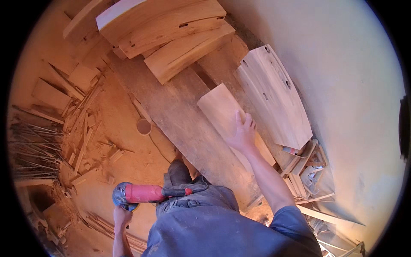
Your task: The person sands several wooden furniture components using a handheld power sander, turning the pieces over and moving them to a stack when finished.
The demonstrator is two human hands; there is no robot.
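At the lower left, my left hand [123, 215] is closed around the head end of a red angle grinder [145, 193]. The tool has a blue, round head and lies level beside my hip, its body reaching toward my waist. My right hand [244, 133] rests on a pale wooden block [219, 106], fingers spread over its top and near its right edge. That block lies on a brown plank workbench [171, 109]. Beside it, against the wall, stands a larger curved wooden block [274, 96] with dark knot holes. The grinder's disc side is mostly hidden.
Thick curved wooden pieces [171, 32] are stacked at the bench's far end. Wood offcuts [306, 167] lie at the right by the pale wall [342, 77]. Sawdust, scrap strips [83, 145] and a bundle of thin sticks [36, 150] cover the floor at left. A cable runs near my legs.
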